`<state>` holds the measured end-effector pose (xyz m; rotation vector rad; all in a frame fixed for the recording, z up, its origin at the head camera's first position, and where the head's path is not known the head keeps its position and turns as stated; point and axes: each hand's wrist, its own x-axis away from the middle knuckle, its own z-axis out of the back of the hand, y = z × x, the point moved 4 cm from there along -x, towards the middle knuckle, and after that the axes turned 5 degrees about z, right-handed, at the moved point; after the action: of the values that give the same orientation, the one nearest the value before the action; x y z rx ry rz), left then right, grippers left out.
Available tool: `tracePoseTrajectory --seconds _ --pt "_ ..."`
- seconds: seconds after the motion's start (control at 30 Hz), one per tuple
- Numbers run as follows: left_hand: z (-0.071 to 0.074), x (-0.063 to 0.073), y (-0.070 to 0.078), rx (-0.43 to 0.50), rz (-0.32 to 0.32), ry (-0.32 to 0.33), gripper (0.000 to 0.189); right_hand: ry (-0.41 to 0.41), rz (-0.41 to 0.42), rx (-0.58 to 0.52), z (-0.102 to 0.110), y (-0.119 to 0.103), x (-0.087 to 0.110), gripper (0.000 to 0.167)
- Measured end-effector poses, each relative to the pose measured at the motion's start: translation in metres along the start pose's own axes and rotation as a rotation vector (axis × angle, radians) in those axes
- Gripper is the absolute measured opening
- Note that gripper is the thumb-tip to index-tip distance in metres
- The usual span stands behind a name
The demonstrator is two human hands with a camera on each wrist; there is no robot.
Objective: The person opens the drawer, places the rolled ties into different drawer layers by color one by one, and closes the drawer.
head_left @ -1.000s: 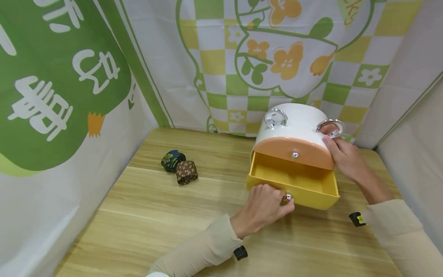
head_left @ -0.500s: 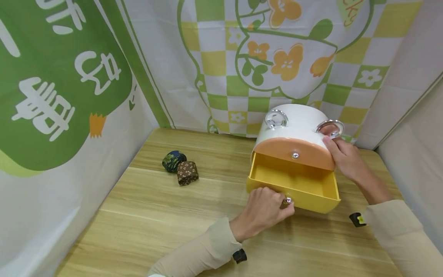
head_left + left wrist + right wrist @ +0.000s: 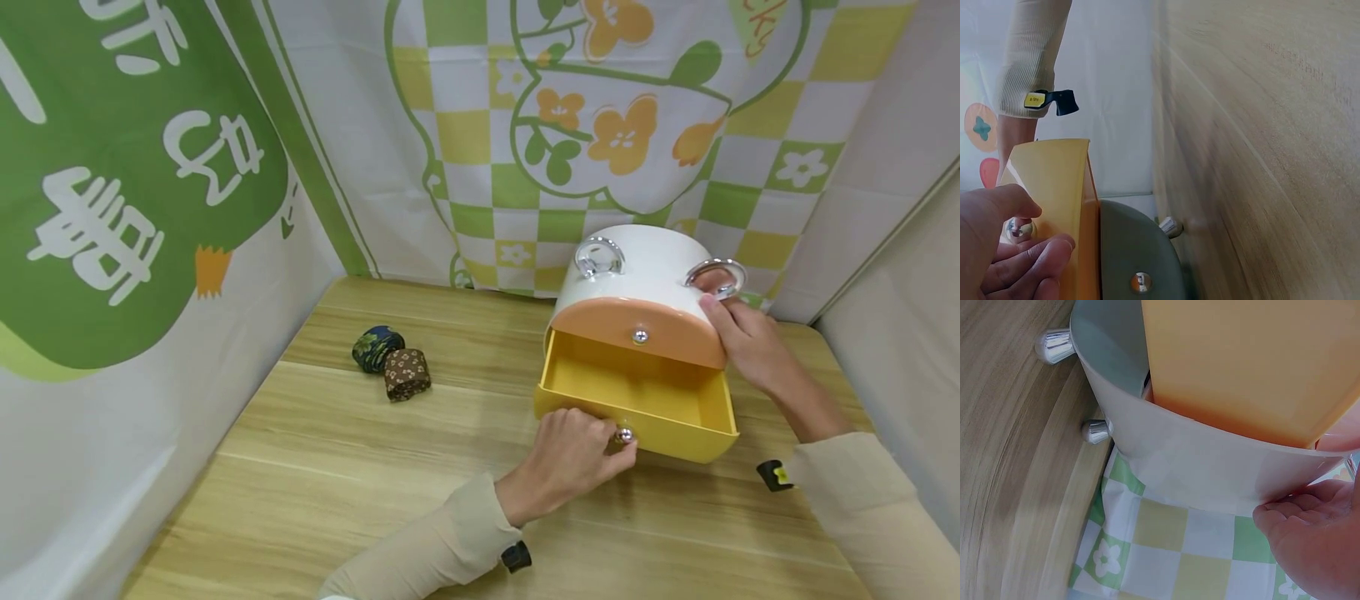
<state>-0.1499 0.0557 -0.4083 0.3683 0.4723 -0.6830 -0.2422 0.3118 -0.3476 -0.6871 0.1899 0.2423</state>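
Note:
A small rounded drawer cabinet (image 3: 645,258) with a white body and two silver rings on top stands at the back right of the table. Its yellow drawer (image 3: 633,379) is pulled out, with nothing inside that I can see. My left hand (image 3: 573,454) pinches the silver knob (image 3: 625,435) on that drawer's front. Against the cabinet's right side, below the right ring (image 3: 716,277), my right hand (image 3: 757,346) holds the body, thumb near its front edge. In the right wrist view the fingers (image 3: 1300,509) bend against the white side. Above the drawer, the orange front (image 3: 600,321) is shut.
Two rolled patterned fabric bands, one dark blue (image 3: 375,348) and one brown (image 3: 407,375), lie touching on the left of the wooden table (image 3: 337,467). A printed cloth (image 3: 465,133) hangs close behind the cabinet. Fabric walls border the table's left and right sides.
The yellow drawer has slid slightly farther out towards me, with my left hand on its knob. My right hand and the cabinet body have stayed in place.

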Motion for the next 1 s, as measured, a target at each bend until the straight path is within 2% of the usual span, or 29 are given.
tracePoseTrajectory --seconds 0.23,0.53,0.77,1.0 --pt "0.000 0.005 -0.006 -0.007 0.024 -0.016 0.053 0.007 0.011 0.001 0.000 0.000 0.000 0.058" --pt "0.000 0.024 -0.027 -0.030 0.086 -0.054 0.057 0.021 0.016 -0.007 0.000 -0.002 0.000 0.058" --pt "-0.002 0.041 -0.052 -0.065 0.153 -0.061 0.057 0.025 0.011 -0.002 0.000 -0.001 0.001 0.057" --pt "0.006 0.060 -0.086 -0.019 0.257 -0.083 0.051 0.020 0.017 -0.002 0.000 -0.002 0.001 0.057"
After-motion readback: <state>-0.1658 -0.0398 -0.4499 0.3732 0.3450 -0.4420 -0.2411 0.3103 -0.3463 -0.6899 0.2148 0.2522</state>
